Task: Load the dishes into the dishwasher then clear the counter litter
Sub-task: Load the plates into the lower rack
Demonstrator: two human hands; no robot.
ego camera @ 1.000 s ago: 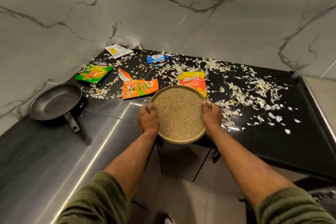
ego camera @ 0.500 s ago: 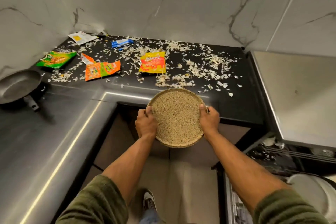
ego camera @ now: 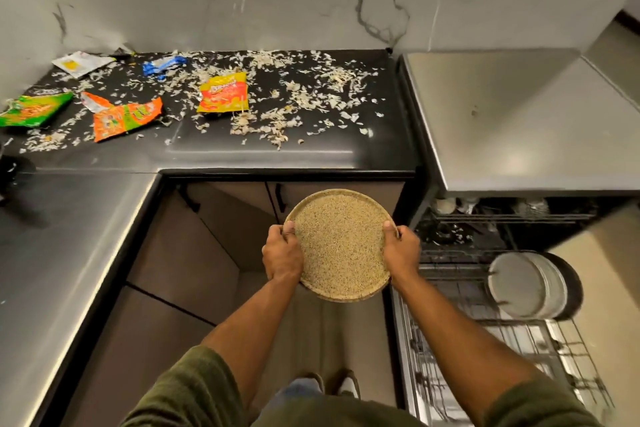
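A round speckled tan plate (ego camera: pixel 341 246) is held in the air in front of the cabinet doors, clear of the counter. My left hand (ego camera: pixel 282 252) grips its left rim and my right hand (ego camera: pixel 401 251) grips its right rim. To the right the dishwasher (ego camera: pixel 519 125) stands open, its lower rack (ego camera: pixel 491 343) pulled out with several pale plates (ego camera: pixel 526 284) standing upright in it. The black counter (ego camera: pixel 214 152) carries litter: a yellow-red wrapper (ego camera: pixel 223 93), an orange one (ego camera: pixel 126 117), a green one (ego camera: pixel 33 110), a blue one (ego camera: pixel 162 65), a white packet (ego camera: pixel 80 62) and scattered pale peel flakes (ego camera: pixel 311 94).
A steel counter section (ego camera: pixel 52 253) runs down the left side. Brown cabinet doors (ego camera: pixel 194 253) fill the corner below the counter. My feet (ego camera: pixel 332 381) show on the floor. Marble wall panels back the counter.
The plate has come off the counter edge and moved down and to the right, toward the open dishwasher. The view has swung right, bringing the rack and its plates into sight; the pan has left the view.
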